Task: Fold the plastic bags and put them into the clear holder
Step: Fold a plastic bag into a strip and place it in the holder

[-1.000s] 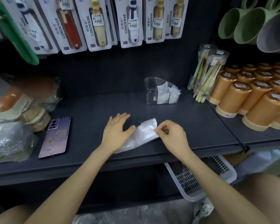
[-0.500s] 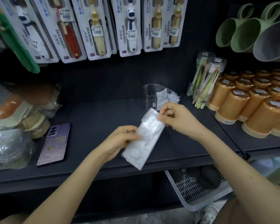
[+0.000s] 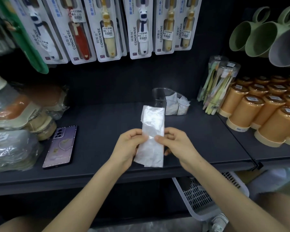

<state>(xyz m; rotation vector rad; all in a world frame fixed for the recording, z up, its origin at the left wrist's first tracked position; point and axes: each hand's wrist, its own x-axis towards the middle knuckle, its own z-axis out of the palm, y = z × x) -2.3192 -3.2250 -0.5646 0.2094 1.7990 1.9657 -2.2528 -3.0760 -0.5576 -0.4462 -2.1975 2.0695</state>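
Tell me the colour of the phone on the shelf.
The phone has a shiny purple back with a pale heart design, seen in the head view.

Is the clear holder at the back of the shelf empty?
No, the clear holder already has folded white bags tucked inside it.
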